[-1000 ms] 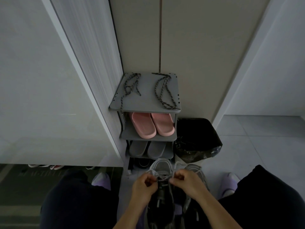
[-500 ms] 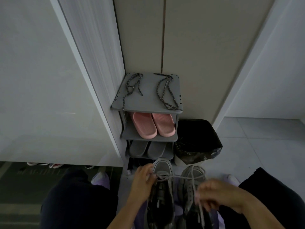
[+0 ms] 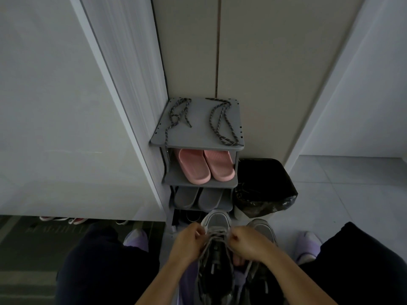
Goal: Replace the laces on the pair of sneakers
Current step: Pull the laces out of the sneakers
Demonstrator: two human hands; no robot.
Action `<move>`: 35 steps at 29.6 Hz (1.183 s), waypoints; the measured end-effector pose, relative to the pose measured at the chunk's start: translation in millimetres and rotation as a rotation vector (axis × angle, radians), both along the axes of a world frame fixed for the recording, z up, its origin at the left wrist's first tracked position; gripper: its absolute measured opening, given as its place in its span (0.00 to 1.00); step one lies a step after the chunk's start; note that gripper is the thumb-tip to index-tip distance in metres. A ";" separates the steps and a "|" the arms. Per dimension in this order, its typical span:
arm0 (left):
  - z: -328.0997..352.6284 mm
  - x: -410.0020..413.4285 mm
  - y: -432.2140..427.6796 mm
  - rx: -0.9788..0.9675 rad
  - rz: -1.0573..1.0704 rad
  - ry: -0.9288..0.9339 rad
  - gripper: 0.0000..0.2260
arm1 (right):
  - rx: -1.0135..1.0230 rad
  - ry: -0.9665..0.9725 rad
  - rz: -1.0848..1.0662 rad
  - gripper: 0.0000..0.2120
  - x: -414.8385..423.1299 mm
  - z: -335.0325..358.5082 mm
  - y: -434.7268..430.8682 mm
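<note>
The left hand [image 3: 189, 243] and right hand [image 3: 246, 241] each pinched the grey lace [image 3: 217, 233] at the toe eyelets of the sneaker [image 3: 217, 220] on the floor [image 3: 330, 205]; loosening one crossing at a time looked likeliest to avoid snags.

Pink slippers [image 3: 206, 166]; speckled dark laces [image 3: 222, 122].

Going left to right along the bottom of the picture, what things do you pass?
Left purple slipper → left hand → gray sneaker, whose lace both hands pinch → right hand → right purple slipper.
</note>
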State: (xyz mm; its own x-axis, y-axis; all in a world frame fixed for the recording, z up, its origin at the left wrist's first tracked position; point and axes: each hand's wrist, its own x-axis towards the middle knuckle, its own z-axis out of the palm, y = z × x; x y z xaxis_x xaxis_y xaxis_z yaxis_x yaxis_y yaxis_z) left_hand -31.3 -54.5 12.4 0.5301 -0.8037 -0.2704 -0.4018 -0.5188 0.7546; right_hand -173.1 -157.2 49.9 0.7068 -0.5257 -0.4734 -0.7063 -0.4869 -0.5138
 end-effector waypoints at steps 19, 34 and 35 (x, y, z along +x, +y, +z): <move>10.4 19.1 -16.0 0.056 -0.418 -0.330 0.08 | -0.117 -0.097 -0.111 0.04 9.9 -8.0 -14.7; 2.4 15.4 -15.2 0.020 -0.220 -0.191 0.07 | 0.067 -0.131 -0.392 0.06 9.8 -15.6 -5.1; 4.7 21.9 -15.8 0.063 -0.271 -0.260 0.07 | 0.057 -0.094 -0.360 0.06 8.7 -13.2 -8.7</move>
State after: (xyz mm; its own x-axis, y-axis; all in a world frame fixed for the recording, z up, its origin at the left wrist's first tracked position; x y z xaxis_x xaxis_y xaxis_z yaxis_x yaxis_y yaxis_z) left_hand -9.4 -70.2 17.1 0.3578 -0.9102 -0.2085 -0.7047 -0.4096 0.5793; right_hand -164.3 -165.9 36.7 0.5230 -0.7231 -0.4512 -0.7758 -0.1846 -0.6034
